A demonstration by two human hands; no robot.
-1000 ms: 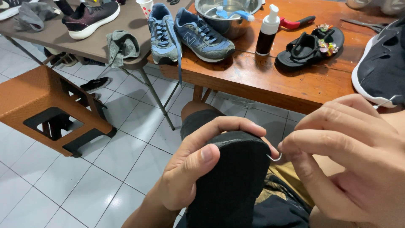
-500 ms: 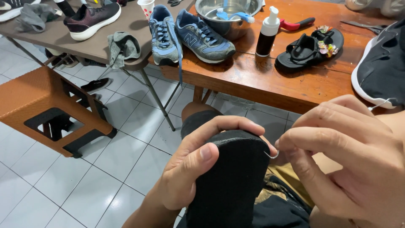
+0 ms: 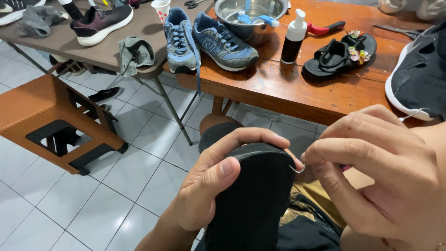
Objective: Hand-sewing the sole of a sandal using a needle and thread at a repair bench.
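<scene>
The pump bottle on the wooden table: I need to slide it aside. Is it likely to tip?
Probably yes. The pump bottle stands tall and narrow with a white pump head on top, so a high push may topple it. Nudged low at its dark base, it would likely slide on the wooden table.

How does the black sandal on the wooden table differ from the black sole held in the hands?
The black sandal lies flat on the wooden table, untouched; the black sole stands on end, gripped by the left hand. The sandal shows straps and coloured ornaments; the sole shows only a plain dark underside. A curved needle, pinched by the right hand, meets the sole's edge, not the sandal's. Both are black.
</scene>
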